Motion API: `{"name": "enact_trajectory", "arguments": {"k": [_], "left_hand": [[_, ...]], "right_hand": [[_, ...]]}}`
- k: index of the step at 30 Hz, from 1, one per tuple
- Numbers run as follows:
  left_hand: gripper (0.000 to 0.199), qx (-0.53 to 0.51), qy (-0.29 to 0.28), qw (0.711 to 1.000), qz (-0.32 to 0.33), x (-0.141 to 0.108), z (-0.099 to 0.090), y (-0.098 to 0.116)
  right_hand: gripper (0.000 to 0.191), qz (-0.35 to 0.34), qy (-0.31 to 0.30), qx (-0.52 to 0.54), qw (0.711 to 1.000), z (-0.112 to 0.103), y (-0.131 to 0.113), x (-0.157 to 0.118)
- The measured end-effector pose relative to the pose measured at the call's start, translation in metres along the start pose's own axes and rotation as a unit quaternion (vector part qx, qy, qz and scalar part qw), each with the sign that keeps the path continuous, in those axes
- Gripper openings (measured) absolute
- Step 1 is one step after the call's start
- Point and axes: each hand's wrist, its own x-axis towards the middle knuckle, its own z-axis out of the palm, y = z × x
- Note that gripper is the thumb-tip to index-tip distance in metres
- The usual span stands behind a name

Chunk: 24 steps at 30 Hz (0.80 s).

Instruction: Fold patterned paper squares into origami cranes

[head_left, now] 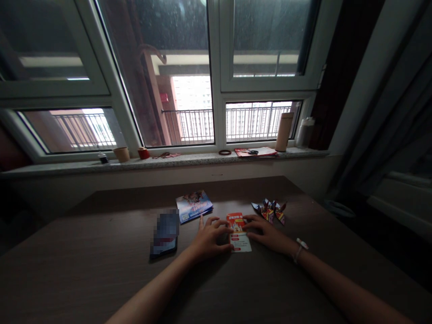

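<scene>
A narrow red and white printed leaflet [239, 234] lies on the brown table between my hands. My left hand [211, 237] rests at its left edge, palm down, fingers spread and fingertips touching the paper. From the right, my right hand [265, 231] touches the other edge with its fingers apart; a bracelet is on that wrist. Behind my left hand is a small stack of blue printed leaflets [194, 204]. Several folded paper pieces [271, 210] sit together beyond my right hand.
A phone [164, 234] with a blurred screen lies left of my left hand. On the windowsill [202, 158] stand a paper cup [122, 154], a red spool [143, 153], scissors [251, 152] on red papers, a tan bottle [284, 131] and a clear bottle [305, 132].
</scene>
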Motion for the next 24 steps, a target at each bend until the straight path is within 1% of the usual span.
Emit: {"name": "enact_trajectory", "arguments": {"k": [4, 8, 12, 16, 18, 21, 24], "left_hand": [[0.04, 0.0, 0.004, 1.0, 0.004, 0.0, -0.001, 0.002], [0.035, 0.004, 0.013, 1.0, 0.003, 0.0, 0.0, 0.002], [0.038, 0.015, 0.02, 1.0, 0.006, 0.0, 0.003, 0.0], [0.048, 0.024, 0.027, 0.999, 0.018, 0.0, 0.004, -0.001], [0.047, 0.026, 0.027, 0.999, 0.017, 0.0, 0.003, 0.0], [0.039, 0.027, 0.03, 0.999, 0.011, -0.001, 0.003, 0.002], [0.04, 0.026, 0.029, 0.999, 0.007, -0.001, 0.003, 0.002]], "right_hand": [[0.022, -0.019, 0.036, -0.013, 0.999, 0.008, 0.003, 0.001], [0.018, -0.024, 0.047, -0.016, 0.998, 0.011, 0.002, 0.001], [0.017, -0.021, 0.05, -0.021, 0.998, 0.012, -0.001, 0.001], [0.018, -0.012, 0.051, -0.031, 0.998, 0.012, 0.0, 0.001], [0.02, -0.01, 0.05, -0.037, 0.998, 0.012, 0.001, 0.001], [0.02, -0.01, 0.05, -0.044, 0.998, 0.012, 0.001, 0.0], [0.02, -0.015, 0.051, -0.052, 0.997, 0.013, 0.0, 0.0]]}}
